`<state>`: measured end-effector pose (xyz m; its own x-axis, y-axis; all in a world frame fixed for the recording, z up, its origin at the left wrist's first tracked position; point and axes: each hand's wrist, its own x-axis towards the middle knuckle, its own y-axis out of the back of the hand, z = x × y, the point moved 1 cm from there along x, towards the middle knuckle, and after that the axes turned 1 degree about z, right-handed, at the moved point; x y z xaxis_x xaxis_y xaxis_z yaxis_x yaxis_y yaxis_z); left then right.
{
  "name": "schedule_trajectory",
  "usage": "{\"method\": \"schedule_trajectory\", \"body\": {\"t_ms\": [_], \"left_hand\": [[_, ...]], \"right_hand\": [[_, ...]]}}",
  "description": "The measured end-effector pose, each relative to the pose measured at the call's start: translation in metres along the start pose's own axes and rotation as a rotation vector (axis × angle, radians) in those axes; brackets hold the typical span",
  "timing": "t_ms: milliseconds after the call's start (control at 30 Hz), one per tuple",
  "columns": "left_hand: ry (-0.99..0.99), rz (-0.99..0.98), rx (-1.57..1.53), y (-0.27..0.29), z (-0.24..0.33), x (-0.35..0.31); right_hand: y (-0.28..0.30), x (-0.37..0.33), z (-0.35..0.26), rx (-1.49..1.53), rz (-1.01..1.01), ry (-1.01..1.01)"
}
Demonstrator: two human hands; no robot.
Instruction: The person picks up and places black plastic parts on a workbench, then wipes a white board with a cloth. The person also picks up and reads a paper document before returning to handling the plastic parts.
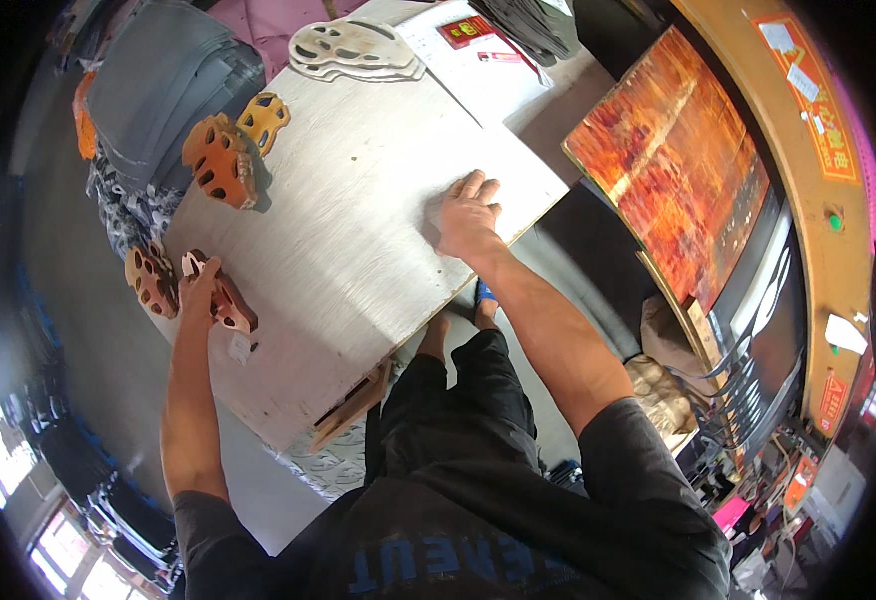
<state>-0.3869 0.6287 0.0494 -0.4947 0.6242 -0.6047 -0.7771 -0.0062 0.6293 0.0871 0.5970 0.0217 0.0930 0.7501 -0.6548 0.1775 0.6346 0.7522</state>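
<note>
- Slotted red-brown block (233, 308), gripped by your left hand (198, 290): swinging left could knock the brown block (151, 282) off the table (358, 200).
- Your right hand (470, 217) rests open.

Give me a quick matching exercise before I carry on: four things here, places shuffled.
1. Left hand
2. Right hand
3. Small yellow slotted piece
4. Cream oval slotted pieces, stacked

A. Beside white papers, at the far side
B. Touching a reddish-brown slotted piece
C. Resting on the white tabletop
D. Right beside a larger orange-brown slotted piece

Pairs: 1-B; 2-C; 3-D; 4-A
</note>
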Motion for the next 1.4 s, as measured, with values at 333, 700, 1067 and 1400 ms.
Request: {"method": "schedule_trajectory", "body": {"t_ms": [333, 700, 1067, 1400], "left_hand": [[0.011, -0.025, -0.005, -0.009, 0.012, 0.061], [-0.114, 0.212, 0.029, -0.022, 0.01, 0.138], [-0.197, 0.275, 0.37, -0.027, -0.005, 0.165], [-0.285, 0.247, 0.207, -0.002, 0.059, 0.089]], "right_hand": [[-0.001, 0.008, -0.002, -0.133, -0.013, 0.0], [0.007, 0.008, -0.003, -0.187, -0.046, 0.025], [0.004, 0.012, -0.007, -0.109, -0.058, -0.015], [0.009, 0.009, -0.009, -0.095, -0.084, 0.004]]}}
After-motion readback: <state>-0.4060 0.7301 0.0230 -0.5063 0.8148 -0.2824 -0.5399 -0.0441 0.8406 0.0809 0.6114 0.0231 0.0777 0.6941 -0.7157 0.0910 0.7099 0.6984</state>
